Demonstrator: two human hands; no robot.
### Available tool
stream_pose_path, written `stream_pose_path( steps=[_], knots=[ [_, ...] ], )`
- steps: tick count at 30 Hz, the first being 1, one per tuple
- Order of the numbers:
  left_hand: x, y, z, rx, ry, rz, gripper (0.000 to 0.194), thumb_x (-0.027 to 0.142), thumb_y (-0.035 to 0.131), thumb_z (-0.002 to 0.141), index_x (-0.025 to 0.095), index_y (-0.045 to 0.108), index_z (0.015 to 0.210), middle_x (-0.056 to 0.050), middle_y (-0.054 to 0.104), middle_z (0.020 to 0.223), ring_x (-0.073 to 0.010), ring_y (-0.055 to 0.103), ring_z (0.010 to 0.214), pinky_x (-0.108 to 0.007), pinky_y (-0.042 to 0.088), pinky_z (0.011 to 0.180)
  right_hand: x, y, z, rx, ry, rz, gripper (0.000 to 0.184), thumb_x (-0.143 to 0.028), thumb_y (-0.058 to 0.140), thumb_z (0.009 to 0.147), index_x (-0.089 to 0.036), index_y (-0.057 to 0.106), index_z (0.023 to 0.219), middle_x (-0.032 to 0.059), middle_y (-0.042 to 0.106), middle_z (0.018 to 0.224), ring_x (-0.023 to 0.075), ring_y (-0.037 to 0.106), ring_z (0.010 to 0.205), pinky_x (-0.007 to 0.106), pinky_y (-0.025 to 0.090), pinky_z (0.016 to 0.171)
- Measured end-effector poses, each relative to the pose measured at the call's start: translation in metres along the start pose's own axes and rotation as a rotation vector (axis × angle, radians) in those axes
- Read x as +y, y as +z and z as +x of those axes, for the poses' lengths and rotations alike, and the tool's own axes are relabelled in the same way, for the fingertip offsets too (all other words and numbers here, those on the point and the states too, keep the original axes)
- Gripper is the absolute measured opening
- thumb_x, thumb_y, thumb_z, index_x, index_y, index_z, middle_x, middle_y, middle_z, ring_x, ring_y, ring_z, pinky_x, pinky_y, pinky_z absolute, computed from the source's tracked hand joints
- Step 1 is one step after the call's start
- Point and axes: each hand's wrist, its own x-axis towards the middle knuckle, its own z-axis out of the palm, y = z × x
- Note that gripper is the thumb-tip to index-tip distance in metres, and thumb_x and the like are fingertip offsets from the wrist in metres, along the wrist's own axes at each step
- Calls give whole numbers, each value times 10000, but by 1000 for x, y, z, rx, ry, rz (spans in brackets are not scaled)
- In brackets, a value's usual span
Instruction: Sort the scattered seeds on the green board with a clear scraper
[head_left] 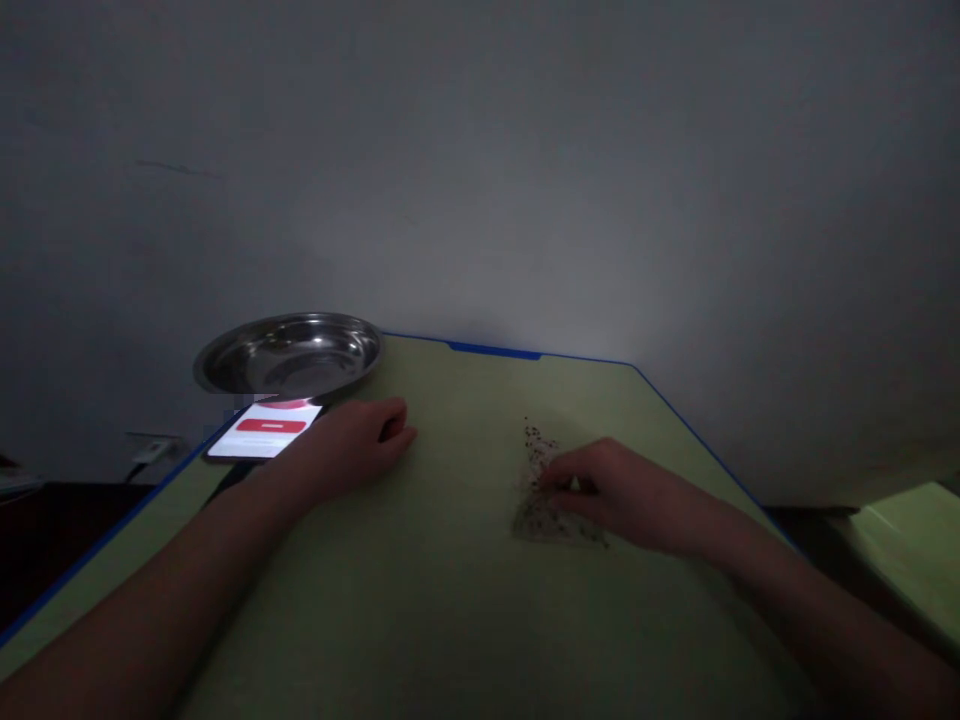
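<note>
pinched speckled plastic bag (540,522) in nearly closed right hand (616,490), with empty-looking left hand (366,438) half-curled, risking tears below grip from hard tugging.

Left hand: loosely curled (379,435) over the table, near the phone
Right hand: fingertips together (589,485) at the clear plastic bag (536,520) with small dark specks
Steel basin: at the table's far left corner (296,355)
Phone: screen lit, red button showing (262,440)
Table: pale green, blue edging (442,400)
Wall: plain grey (480,180)
</note>
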Motion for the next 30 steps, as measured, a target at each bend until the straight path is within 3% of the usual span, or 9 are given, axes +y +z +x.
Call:
stream_pose_path(
  steps=[6, 10, 14, 17, 21, 26, 30],
  knots=[
    [-3, 1, 1, -32, -16, -6, 314, 464, 393, 830, 206, 427, 655, 15, 507, 598, -126, 467, 523, -273, 288, 508, 19, -11, 33, 107, -7, -46, 179, -161, 572, 827, -162, 729, 913, 36, 717, 786, 126, 604, 652, 230, 416, 597],
    [-4, 2, 1, -49, -18, -27, 327, 481, 385, 830, 209, 425, 653, 15, 506, 590, -131, 461, 521, -281, 285, 506, 30, -36, 46, 111, 12, -73, 171, -195, 600, 806, -174, 729, 916, 29, 725, 806, 129, 625, 676, 220, 441, 599],
    [-4, 0, 1, -62, -52, -20, 327, 489, 376, 830, 212, 423, 664, 10, 516, 602, -147, 485, 543, -286, 293, 512, 40, -54, 67, 264, 51, -211, 164, -234, 602, 809, -194, 726, 907, 28, 726, 808, 136, 632, 676, 229, 434, 587],
    [-4, -1, 1, -72, -58, -21, 335, 498, 370, 832, 213, 415, 664, 13, 510, 599, -149, 495, 551, -286, 305, 518, 48, -45, 82, 359, 95, -309, 166, -174, 576, 806, -187, 721, 885, 57, 728, 869, 166, 633, 747, 260, 421, 632],
    [-5, -2, 1, -74, -51, -21, 339, 498, 371, 829, 212, 408, 652, 17, 498, 587, -140, 478, 533, -284, 304, 516, 49, -17, 81, 414, 111, -457, 201, -152, 511, 851, -180, 706, 891, 99, 713, 881, 210, 612, 801, 295, 393, 636],
    [-5, 0, 1, -62, -38, -18, 329, 494, 386, 822, 211, 425, 658, 12, 508, 598, -140, 473, 546, -281, 295, 515, 27, 8, 46, 331, -38, -564, 172, -140, 518, 871, -175, 670, 799, 64, 689, 799, 195, 565, 805, 302, 370, 692],
    [-4, 2, 2, -18, -29, -35, 319, 481, 407, 807, 209, 432, 643, 13, 506, 591, -130, 452, 534, -279, 280, 515, 12, 15, 15, 275, -154, -566, 165, -149, 526, 882, -186, 657, 789, 27, 668, 759, 170, 533, 739, 297, 359, 689]
  ],
)
